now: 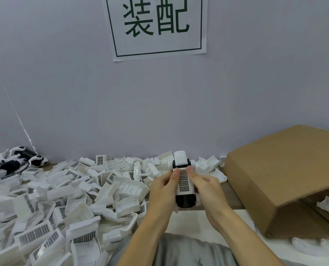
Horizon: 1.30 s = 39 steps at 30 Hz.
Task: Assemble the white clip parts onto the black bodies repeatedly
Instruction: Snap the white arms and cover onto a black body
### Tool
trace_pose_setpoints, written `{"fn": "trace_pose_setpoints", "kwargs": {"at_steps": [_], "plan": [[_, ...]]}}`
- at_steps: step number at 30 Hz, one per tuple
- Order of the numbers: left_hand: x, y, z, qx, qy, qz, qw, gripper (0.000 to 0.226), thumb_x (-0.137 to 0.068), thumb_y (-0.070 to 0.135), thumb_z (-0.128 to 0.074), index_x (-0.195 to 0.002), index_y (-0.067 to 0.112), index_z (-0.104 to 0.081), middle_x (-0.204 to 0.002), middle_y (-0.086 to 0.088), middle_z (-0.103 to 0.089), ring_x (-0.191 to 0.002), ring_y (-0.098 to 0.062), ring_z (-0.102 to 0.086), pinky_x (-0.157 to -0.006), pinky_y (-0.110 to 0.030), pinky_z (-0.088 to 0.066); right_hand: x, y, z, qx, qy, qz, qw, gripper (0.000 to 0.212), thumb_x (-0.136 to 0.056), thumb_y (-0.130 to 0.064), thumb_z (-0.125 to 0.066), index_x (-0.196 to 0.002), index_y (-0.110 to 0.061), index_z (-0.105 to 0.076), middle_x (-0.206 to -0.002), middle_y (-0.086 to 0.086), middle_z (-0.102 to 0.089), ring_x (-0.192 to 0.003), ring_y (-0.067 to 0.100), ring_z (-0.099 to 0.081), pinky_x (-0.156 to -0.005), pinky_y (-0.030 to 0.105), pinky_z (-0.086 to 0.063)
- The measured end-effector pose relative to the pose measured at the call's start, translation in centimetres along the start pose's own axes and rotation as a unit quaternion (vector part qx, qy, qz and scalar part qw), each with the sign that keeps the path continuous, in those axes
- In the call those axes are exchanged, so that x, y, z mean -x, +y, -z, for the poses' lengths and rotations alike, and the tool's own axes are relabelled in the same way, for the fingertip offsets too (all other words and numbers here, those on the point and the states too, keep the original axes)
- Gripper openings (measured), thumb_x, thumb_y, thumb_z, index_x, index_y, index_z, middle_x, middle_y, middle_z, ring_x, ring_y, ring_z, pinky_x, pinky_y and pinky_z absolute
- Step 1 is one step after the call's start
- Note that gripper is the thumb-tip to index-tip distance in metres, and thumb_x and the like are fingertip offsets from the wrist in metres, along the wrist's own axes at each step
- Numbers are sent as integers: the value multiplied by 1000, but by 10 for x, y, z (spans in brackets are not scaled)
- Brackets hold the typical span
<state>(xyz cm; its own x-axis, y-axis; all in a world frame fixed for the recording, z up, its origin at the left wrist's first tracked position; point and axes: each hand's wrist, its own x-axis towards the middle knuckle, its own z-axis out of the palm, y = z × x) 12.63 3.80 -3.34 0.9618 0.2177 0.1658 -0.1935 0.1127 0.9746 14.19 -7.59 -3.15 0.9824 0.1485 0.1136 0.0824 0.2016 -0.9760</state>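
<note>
Both hands hold one assembly (184, 181) in front of me, above the table's near edge: a black body with a white clip part carrying a dark mesh grille on top. My left hand (162, 191) grips its left side, thumb pressing beside the grille. My right hand (206, 189) grips the right side, thumb on the grille's upper right edge. The black body shows below the white part and at its far end. A big heap of loose white clip parts (63, 198) covers the table to the left.
A brown cardboard box (286, 177) lies on its side at the right, with white parts (327, 206) beneath and beside it. Several finished black-and-white pieces (15, 162) lie at the far left by the grey wall. A paper sign (156, 25) hangs on the wall.
</note>
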Motion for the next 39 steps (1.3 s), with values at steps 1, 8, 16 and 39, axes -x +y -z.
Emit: {"fn": "trace_pose_setpoints", "kwargs": {"at_steps": [1,8,16,39], "plan": [[0,0,1,10,-8,21,1000,34,-102,36,-56,-84,23,-81,-83,-7,-78,-61,-16,-72,-46,-28,-50,-1,0,2,8,-4,-3,1000,43,-90,-50,-63,-85,-11,-81,-90,13,-78,-87,31,-76,-81,48,-62],[-1,-5,4,-22,-60,-6,998,15,-99,15,-63,-105,19,-77,-99,-5,-79,-96,-24,-75,-78,-43,-61,-4,6,2,49,29,33,998,34,-99,-39,-59,-88,-15,-81,-86,6,-79,-85,22,-76,-79,44,-62],[-1,-4,1,1,-9,13,1000,11,-95,21,-70,-100,19,-80,-97,-7,-79,-96,-25,-76,-92,-58,-57,-4,10,-1,93,68,86,990,22,-97,-38,-62,-93,-23,-77,-87,-3,-78,-86,10,-74,-74,27,-59],[-7,3,12,74,29,-53,995,33,-101,24,-60,-130,40,-63,-113,11,-75,-110,-3,-68,-85,-31,-61,-5,-3,23,-143,6,-65,987,31,-102,-35,-47,-105,-11,-67,-74,10,-63,-65,22,-63,-45,31,-50]]}}
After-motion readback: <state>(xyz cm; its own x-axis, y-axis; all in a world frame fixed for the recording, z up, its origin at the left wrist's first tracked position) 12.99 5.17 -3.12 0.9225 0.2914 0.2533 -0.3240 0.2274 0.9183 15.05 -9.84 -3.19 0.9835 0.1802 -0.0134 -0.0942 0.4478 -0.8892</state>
